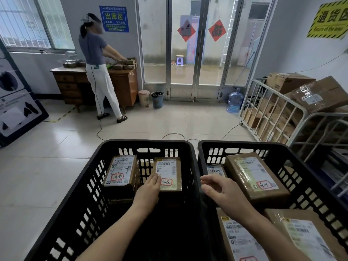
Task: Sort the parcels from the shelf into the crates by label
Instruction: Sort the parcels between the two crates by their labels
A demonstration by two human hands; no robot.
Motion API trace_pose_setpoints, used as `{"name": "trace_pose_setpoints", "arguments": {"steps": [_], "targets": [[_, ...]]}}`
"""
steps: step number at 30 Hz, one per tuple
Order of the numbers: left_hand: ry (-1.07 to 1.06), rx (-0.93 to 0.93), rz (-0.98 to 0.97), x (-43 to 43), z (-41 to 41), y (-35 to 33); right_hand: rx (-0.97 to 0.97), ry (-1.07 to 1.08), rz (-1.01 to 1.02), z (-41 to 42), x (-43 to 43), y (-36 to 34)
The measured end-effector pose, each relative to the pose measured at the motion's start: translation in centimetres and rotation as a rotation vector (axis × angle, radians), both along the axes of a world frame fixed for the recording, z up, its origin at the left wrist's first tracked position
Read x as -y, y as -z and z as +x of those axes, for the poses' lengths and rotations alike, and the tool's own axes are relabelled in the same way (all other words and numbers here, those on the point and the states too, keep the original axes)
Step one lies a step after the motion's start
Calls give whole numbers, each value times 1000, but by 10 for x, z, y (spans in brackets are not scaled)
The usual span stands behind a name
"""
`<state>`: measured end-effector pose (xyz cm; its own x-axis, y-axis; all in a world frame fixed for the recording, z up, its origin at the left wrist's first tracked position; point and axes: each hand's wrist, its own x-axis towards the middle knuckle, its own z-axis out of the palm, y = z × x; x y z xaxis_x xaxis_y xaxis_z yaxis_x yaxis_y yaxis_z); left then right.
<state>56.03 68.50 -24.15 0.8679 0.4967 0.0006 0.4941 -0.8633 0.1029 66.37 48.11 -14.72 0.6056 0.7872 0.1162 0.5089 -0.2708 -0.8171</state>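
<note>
Two black slatted crates stand side by side in front of me, the left crate [94,178] and the right crate [308,178]. My left hand [148,189] grips a small brown parcel [170,172] with a white label and red handwriting, inside the left crate. Beside it lies another labelled parcel [120,172]. My right hand [220,189] hovers over the right crate with fingers apart, holding nothing. The right crate holds a large brown parcel [256,176], a small one [216,170] and two more near me [243,240], [308,236].
A wire cage trolley [273,113] full of cardboard boxes stands at the right. A person [98,68] works at a wooden desk [120,85] at the back left. Two bins [150,98], a water bottle [234,100] and floor cables [173,136] lie before the glass doors.
</note>
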Motion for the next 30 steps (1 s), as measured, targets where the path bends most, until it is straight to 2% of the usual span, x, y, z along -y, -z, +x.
{"name": "trace_pose_setpoints", "arguments": {"steps": [3, 6, 18, 23, 30], "targets": [[8, -69, 50, 0, 2, -10, 35, 15, 8, -2, 8, -9], [-14, -122, 47, 5, -2, -20, 157, 14, -35, -2, 21, -15], [-4, -31, 121, 86, -39, -76, 465, -30, -328, 6, 92, -17], [0, 31, 140, 119, -48, -99, 510, -47, -410, 7, 125, -20], [115, 95, 156, 147, -52, -122, 514, 41, -478, -17, 169, -27]]}}
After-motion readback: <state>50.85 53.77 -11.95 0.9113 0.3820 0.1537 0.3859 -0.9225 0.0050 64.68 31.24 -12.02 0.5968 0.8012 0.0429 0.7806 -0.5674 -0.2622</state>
